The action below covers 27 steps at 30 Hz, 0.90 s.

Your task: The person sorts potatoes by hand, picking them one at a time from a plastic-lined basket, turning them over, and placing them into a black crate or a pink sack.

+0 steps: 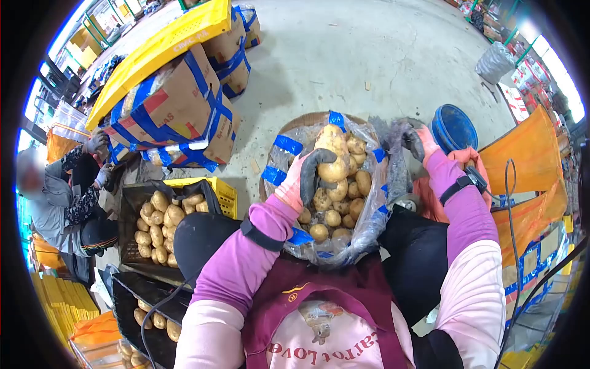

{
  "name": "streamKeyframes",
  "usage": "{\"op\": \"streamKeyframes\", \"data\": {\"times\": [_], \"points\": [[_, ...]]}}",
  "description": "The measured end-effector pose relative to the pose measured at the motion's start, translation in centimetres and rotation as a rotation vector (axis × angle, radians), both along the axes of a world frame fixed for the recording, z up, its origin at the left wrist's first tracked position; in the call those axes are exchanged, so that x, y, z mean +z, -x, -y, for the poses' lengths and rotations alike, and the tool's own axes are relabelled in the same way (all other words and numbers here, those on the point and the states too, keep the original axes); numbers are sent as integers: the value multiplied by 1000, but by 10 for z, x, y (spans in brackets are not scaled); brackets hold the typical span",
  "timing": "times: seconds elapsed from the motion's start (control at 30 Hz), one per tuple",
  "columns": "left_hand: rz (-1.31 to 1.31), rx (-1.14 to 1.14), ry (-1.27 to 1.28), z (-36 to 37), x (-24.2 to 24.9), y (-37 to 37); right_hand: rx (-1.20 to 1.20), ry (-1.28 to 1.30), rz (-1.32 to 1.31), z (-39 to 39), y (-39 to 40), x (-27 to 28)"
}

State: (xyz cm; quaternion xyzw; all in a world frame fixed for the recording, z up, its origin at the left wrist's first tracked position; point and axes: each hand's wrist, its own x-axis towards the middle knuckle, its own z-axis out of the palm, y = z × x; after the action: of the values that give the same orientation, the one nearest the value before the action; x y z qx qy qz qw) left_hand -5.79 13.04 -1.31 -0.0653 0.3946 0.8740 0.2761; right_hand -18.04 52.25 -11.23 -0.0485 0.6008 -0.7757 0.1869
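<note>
One large pale-brown potato point(332, 154) sits in one gloved left hand point(299, 178); one gloved right hand point(422, 142) grips one clear plastic-lined cardboard box point(369, 227). About a dozen smaller potatoes point(335, 206) show inside it. Two black plastic crates point(132, 203) hold more potatoes. One round blue bucket point(453, 128) stands nearby. Three blue-taped cardboard boxes point(178, 111) are stacked beyond, plus one other person point(67, 197).

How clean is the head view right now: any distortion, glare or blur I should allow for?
Head view: strong fisheye, with black corners and bent edges. Daylight blows out the upper right and left rims. The centre is sharp: the left hand grips a large potato over the plastic-lined box, and the right hand pinches the liner's edge. A soft shadow lies under the stacked cartons. The co-worker's face is blurred.
</note>
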Motion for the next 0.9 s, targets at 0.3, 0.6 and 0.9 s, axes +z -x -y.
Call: {"op": "streamKeyframes", "data": {"times": [0.3, 0.6, 0.9], "points": [[255, -181, 93, -77, -130, 23, 73, 11, 68, 77, -116, 34], [-144, -318, 216, -139, -139, 2, -446, -478, -9, 66, -148, -76], [-212, -206, 253, -91, -104, -21, -622, -55, -73, 131, -161, -72]]}}
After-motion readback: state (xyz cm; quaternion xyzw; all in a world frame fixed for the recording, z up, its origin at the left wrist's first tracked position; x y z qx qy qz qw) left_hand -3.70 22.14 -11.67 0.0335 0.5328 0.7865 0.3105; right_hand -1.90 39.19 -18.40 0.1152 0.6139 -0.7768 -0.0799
